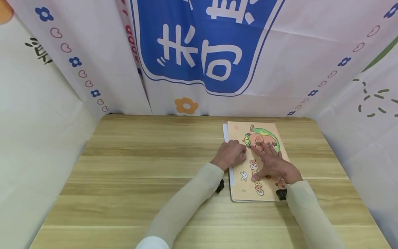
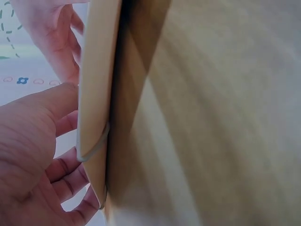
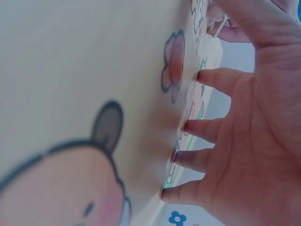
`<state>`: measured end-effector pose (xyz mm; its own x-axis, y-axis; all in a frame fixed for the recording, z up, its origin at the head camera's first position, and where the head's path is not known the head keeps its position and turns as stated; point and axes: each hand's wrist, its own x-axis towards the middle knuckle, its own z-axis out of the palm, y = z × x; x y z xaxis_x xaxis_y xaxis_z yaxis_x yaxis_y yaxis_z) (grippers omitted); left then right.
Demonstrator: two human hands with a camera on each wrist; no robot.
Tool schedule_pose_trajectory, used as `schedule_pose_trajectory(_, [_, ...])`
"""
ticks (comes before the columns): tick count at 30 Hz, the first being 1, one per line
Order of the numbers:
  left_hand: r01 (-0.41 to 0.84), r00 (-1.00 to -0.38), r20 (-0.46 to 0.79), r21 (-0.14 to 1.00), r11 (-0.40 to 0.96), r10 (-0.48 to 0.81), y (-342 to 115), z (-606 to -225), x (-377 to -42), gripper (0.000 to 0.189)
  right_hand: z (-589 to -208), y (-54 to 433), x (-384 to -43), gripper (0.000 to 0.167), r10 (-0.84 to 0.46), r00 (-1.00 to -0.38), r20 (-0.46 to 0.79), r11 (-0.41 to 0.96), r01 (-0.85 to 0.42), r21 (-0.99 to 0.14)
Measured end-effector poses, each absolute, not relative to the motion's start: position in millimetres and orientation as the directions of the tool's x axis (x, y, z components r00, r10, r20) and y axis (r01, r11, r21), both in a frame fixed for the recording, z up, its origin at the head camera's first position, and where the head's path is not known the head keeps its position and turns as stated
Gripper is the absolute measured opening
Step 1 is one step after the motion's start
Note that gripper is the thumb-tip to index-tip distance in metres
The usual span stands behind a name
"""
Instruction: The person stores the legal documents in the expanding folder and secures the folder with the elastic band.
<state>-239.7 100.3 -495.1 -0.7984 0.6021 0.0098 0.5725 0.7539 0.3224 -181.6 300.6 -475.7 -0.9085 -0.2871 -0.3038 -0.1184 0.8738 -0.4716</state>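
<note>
A peach folder [image 1: 237,190] with a capybara cartoon and lettering lies at the right of the table, a white edge showing along its left side. My left hand [image 1: 231,154] is over that left side with fingers curled, and pinches a thin pale elastic cord [image 3: 220,27]. The cord also shows bent around the folder's edge in the left wrist view. My right hand [image 1: 273,166] rests on the cover with fingers spread and straight, fingertips [image 3: 207,77] touching the surface. In the right wrist view, the left hand's fingers appear behind the right thumb.
The folder rests on a wood-grain table [image 1: 140,155]. Printed white cloth [image 1: 105,45] hangs at the back and on both sides. Dark wrist pieces [image 1: 220,186] show by both sleeves.
</note>
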Motion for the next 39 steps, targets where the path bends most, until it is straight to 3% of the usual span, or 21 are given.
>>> schedule_pose_trajectory(17, [0.533,-0.822,-0.016,0.329,0.779,0.569,98,-497,-236,0.015,-477,300,-181,0.131,-0.304,-0.906,-0.293,0.87,-0.139,-0.472])
schedule_pose_trajectory(39, [0.559,-0.779,-0.088,0.351,0.751,0.621,78,-487,-231,0.039,-477,303,-179,0.131,-0.303,-0.905,-0.297,0.876,-0.142,-0.461])
